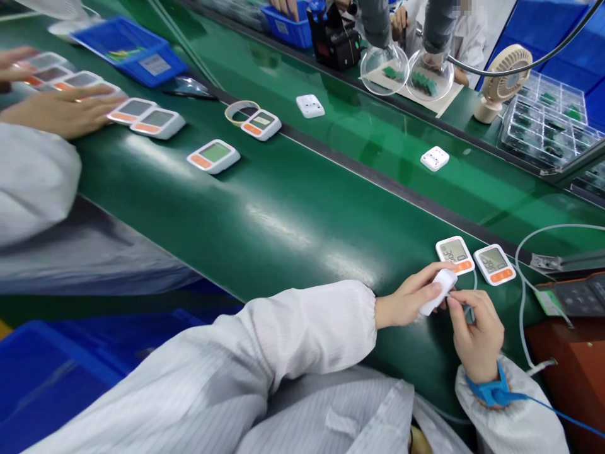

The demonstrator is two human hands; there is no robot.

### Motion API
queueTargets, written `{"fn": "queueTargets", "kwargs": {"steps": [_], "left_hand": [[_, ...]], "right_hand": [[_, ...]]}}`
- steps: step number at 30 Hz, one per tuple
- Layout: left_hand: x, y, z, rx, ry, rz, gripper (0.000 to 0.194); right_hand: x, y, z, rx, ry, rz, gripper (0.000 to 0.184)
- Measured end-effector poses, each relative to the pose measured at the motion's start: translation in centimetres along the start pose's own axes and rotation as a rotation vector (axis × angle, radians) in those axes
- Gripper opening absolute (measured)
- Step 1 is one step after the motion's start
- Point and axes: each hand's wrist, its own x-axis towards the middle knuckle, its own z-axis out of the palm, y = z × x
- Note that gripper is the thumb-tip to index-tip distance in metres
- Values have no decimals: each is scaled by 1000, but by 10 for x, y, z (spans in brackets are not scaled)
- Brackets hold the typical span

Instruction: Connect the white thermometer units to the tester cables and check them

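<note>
My left hand (406, 301) holds a small white plastic device (440, 291) tilted on edge, its face turned out of my sight. At the device's lower edge, my right hand (477, 328) is closed in a pinch on what looks like the end of a thin grey cable (474, 280); the fingers hide most of that end. Just beyond my hands lie two white devices with grey screens and orange buttons, the nearer-left one (454, 254) and the right one (495, 263). Digits show on both screens. A blue strap (494, 386) circles my right wrist.
A co-worker's hands (70, 108) rest over several similar devices at left. More devices (213, 156) lie along the green bench (283, 233). At right stand a reddish-brown box (567, 359) and a looping cable (520, 302). A fan (508, 75) stands behind.
</note>
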Motion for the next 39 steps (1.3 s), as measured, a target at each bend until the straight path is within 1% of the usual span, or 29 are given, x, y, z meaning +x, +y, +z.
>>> {"fn": "queueTargets", "kwargs": {"steps": [7, 10, 15, 21, 27, 30, 34, 39], "left_hand": [[1, -2, -1, 48, -15, 10, 70], [1, -2, -1, 127, -7, 17, 72], [1, -1, -1, 272, 11, 4, 74], [2, 1, 0, 215, 22, -8, 75], [2, 2, 0, 160, 37, 2, 75], [1, 2, 1, 152, 49, -5, 74], [1, 0, 1, 188, 54, -18, 74], [1, -2, -1, 290, 42, 9, 73]], "right_hand": [[0, -1, 0, 10, -20, 5, 19], [-1, -2, 1, 14, -35, 10, 21], [0, 0, 1, 12, -46, 2, 17], [0, 0, 2, -2, -25, 3, 14], [1, -1, 0, -44, 18, -3, 15], [1, -2, -1, -43, 19, -1, 16], [1, -2, 0, -34, 11, 1, 15], [1, -1, 1, -42, 0, -7, 16]]}}
